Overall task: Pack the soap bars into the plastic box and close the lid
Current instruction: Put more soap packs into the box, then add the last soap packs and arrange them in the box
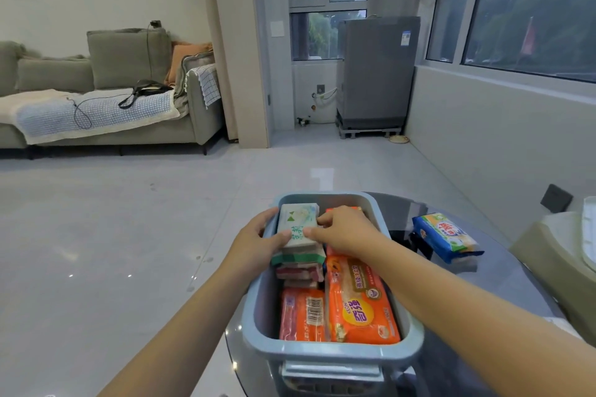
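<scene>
Blue plastic box [254, 309], lidless, stood on a dark glass table [503, 280]. White soap bar [298, 224] sat atop the stack in the box's far left corner, pinched by left hand [254, 243] and right hand [345, 230], fingers curled round its edges. Orange soap packs [358, 303] filled the near part. Blue soap pack [446, 237] lay on the table, right of the box

The orange soap pack [361, 300] at the right of the blue plastic box [258, 309] carries "KEON" beside large Chinese characters in a yellow oval. The orange pack [303, 316] to its left shows a barcode, digits unreadable. The white soap bar [298, 224] bears green Chinese characters. The blue soap pack [446, 235] on the glass table [503, 284] has red characters, too blurred to read.
</scene>
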Demonstrator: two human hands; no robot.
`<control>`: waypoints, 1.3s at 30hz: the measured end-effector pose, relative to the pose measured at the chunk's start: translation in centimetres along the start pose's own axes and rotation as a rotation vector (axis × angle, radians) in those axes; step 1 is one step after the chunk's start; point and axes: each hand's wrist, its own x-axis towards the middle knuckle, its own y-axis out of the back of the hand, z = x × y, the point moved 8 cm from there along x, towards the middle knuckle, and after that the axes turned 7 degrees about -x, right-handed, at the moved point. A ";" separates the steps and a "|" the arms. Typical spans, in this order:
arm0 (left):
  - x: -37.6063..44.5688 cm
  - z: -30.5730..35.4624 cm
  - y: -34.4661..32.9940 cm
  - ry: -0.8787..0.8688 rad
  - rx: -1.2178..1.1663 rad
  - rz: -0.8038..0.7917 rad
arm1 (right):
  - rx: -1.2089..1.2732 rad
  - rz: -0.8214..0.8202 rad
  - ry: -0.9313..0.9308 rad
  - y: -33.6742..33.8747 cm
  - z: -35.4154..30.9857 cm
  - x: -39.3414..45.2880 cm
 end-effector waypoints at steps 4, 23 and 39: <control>-1.3 1.3 0.7 -0.050 0.081 0.095 | 0.305 0.107 0.011 1.3 0.6 -1.9; -10.5 9.7 -17.5 -0.340 0.151 -0.259 | 0.223 0.110 0.021 6.0 16.0 -14.8; -4.3 -0.7 -31.2 0.147 0.169 -0.162 | -0.114 -0.285 -0.265 0.4 30.1 -13.0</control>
